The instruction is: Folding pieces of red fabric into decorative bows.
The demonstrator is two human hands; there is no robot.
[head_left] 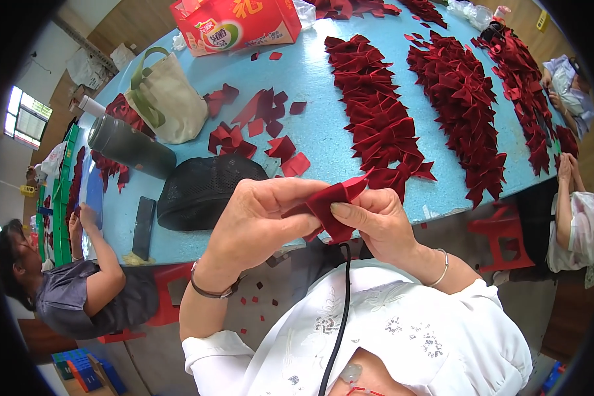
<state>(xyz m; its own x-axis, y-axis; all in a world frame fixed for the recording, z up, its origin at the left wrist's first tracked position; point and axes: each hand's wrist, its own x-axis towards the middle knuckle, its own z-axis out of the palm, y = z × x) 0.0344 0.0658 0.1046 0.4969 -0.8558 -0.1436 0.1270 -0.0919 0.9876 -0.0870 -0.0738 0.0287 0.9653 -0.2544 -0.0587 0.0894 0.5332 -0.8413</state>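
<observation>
My left hand (261, 218) and my right hand (379, 221) meet over the near edge of the table, both closed on a dark red piece of velvety fabric (333, 210). The fabric is folded, with one pointed corner sticking up between the hands. My right thumb presses on its face, while my left thumb and fingers pinch its other side. Just beyond my hands lies a row of red fabric bows (379, 119). Loose red fabric pieces (280, 148) are scattered left of that row. A black mesh cap (208, 191) rests beside my left hand.
On the blue table (310, 79) are a dark bottle (132, 146), a canvas bag (171, 99), a phone (144, 228), a red box-shaped bag (237, 26) and another bow row (459, 105). People sit at left and right. A black cord (343, 310) hangs before my chest.
</observation>
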